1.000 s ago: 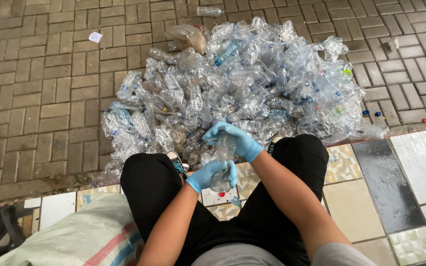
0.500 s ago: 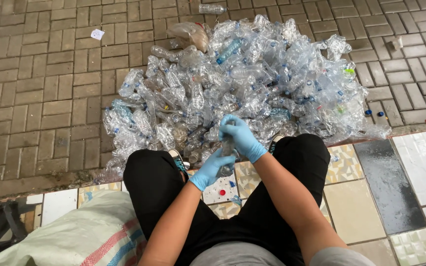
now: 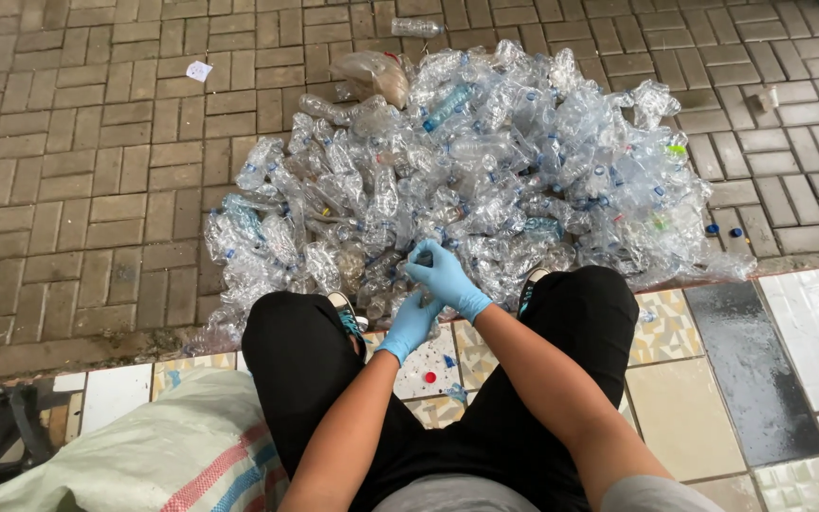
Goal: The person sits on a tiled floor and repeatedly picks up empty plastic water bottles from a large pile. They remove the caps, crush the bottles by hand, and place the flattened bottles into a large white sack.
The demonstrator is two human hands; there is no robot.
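Gloves, blue and rubbery: right hand [image 3: 445, 275] and left hand [image 3: 411, 322] grip one crinkled clear bottle [image 3: 421, 281].

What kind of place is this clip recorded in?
Probably an outdoor bottle-sorting spot at a building's edge: a big pile of clear plastic bottles lies on brick paving, a tiled step sits underfoot, and a woven sack lies beside the gloved person.

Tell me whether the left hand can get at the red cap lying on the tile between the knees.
Probably yes. The red cap lies bare on the tile, just below the left hand, with nothing over it. That hand is at a clear bottle with the right hand, so it would have to let go first.
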